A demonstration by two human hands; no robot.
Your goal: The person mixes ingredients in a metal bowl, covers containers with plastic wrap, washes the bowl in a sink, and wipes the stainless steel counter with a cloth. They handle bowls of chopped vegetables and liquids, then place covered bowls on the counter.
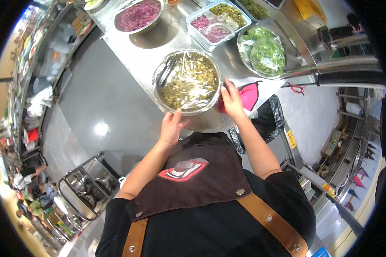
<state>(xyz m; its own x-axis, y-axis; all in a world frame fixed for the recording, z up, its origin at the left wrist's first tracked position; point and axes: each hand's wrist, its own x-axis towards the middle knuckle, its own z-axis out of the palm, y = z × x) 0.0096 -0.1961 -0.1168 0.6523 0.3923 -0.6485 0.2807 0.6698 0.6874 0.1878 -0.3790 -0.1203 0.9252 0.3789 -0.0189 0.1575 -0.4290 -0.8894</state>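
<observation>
A round metal bowl [187, 84] of chopped green-yellow food stands on the stainless steel counter [132, 61] before me. Clear cling film stretches across its top and catches the light. My left hand [171, 126] has its fingertips on the bowl's near-left rim; its thumb is slightly blurred. My right hand [233, 102] grips the right side of the rim. Under and beside that hand lies a pink cloth [249, 96] with a dark edge, near the counter's corner.
A metal bowl of shredded purple food [141, 16] stands at the back left. A plastic tub [193, 30] and a film-covered bowl of green leaves [266, 53] sit behind, to the right. A black-lined bin [270, 122] is below the counter. Left stands a trolley with metal bowls [83, 186].
</observation>
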